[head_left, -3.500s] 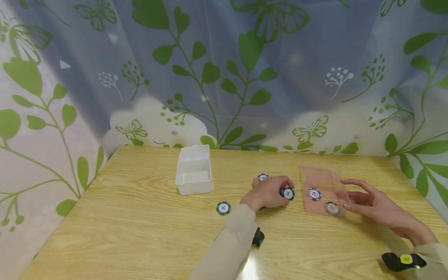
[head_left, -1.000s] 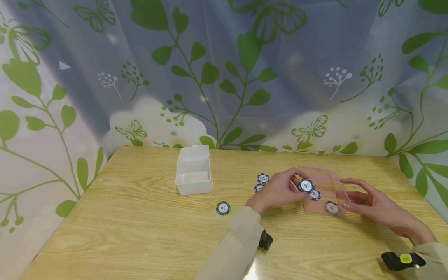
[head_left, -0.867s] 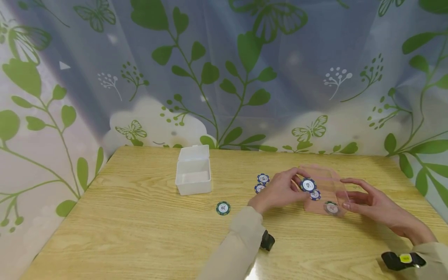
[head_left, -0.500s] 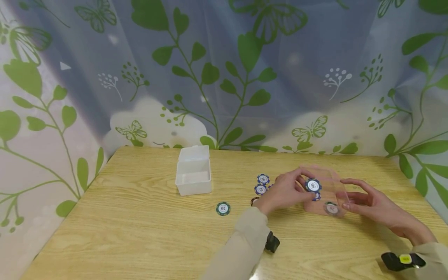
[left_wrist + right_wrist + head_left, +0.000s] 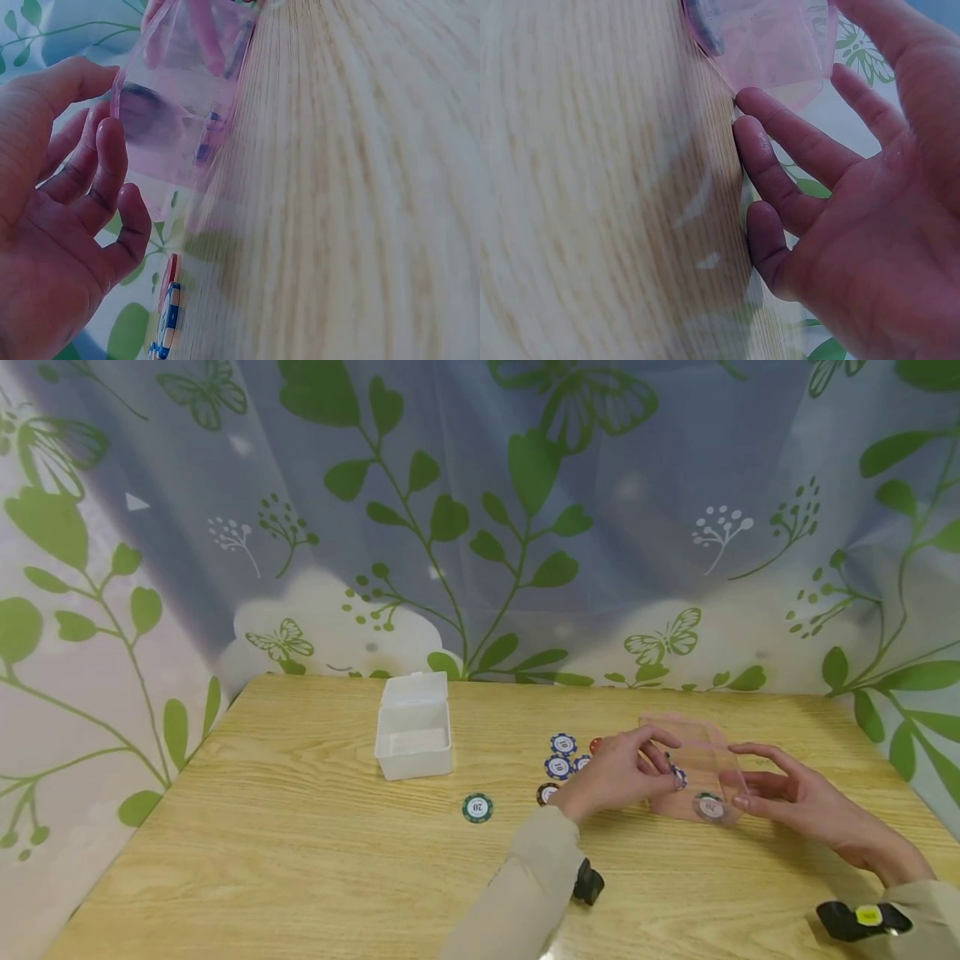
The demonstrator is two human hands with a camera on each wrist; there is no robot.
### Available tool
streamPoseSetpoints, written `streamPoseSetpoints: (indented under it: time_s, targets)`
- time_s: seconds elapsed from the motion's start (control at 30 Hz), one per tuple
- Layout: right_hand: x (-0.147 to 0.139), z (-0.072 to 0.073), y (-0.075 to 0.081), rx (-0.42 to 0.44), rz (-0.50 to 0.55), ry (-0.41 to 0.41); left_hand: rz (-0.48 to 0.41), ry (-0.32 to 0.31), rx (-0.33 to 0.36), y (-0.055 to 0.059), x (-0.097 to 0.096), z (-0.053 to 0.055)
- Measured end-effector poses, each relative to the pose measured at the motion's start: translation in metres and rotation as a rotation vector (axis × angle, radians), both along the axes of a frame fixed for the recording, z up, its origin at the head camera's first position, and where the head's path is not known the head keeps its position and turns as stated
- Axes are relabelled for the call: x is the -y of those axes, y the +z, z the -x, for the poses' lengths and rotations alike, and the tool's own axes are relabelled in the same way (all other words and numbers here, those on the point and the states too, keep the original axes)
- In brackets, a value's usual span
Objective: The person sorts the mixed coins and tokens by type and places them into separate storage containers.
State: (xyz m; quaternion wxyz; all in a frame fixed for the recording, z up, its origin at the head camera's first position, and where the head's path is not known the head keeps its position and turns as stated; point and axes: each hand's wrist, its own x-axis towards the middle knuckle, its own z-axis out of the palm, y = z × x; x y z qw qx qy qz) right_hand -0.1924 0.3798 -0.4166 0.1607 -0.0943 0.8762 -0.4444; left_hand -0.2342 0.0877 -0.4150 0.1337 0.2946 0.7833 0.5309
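Observation:
In the head view my left hand (image 5: pixel 626 777) reaches over the left side of a see-through pink plastic box (image 5: pixel 697 777). A dark poker chip (image 5: pixel 142 112) shows blurred through the pink wall in the left wrist view, just past the fingertips, which look spread. A blue chip numbered 10 lies in the box, partly covered by the left fingers, with a green 20 chip (image 5: pixel 709 807) near the front. At the box's right side rests my right hand (image 5: pixel 802 802), its fingers loosely extended and fingertips touching the box.
Several blue chips (image 5: pixel 558 767), a black chip (image 5: pixel 547 793) and a red chip (image 5: pixel 596 745) lie left of the left hand, partly hidden by it. Another green chip (image 5: pixel 477 808) lies nearer. A white box (image 5: pixel 415 764) with raised lid stands further left on the wooden table (image 5: pixel 300 843).
My left hand has carried the 50 chip rightward to the pink box. The chip faced the head camera and is now edge-on. More table chips are uncovered. My right hand has stayed put.

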Motion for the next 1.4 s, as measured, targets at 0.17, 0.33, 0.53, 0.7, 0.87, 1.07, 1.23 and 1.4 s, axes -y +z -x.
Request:
streamPoseSetpoints:
  time_s: [0.17, 0.33, 0.53, 0.7, 0.87, 1.07, 1.23, 1.4]
  targets:
    - [0.000, 0.000, 0.000, -0.009, 0.009, 0.008, 0.005, -0.001, 0.006, 0.000, 0.001, 0.000]
    - [0.000, 0.000, 0.000, -0.012, 0.006, 0.009, -0.003, -0.003, 0.007, 0.000, 0.001, 0.000]
    - [0.000, 0.000, -0.002, -0.013, 0.000, 0.005, -0.020, 0.006, 0.018, -0.001, 0.009, 0.002]
    - [0.001, 0.001, -0.003, -0.009, -0.025, -0.007, -0.005, 0.037, 0.007, -0.002, 0.021, 0.005]
    - [0.001, 0.001, -0.002, -0.012, -0.017, -0.006, 0.030, 0.049, -0.036, -0.001, 0.034, 0.012]
    - [0.000, 0.001, -0.004, -0.009, -0.015, -0.009, 0.088, 0.054, -0.062, 0.004, 0.044, 0.021]
    - [0.000, 0.001, -0.003, -0.015, -0.009, -0.002, 0.133, 0.043, -0.093, 0.007, 0.050, 0.028]
    - [0.000, 0.001, -0.002, -0.020, -0.016, -0.003, 0.198, 0.038, -0.128, 0.008, 0.054, 0.034]
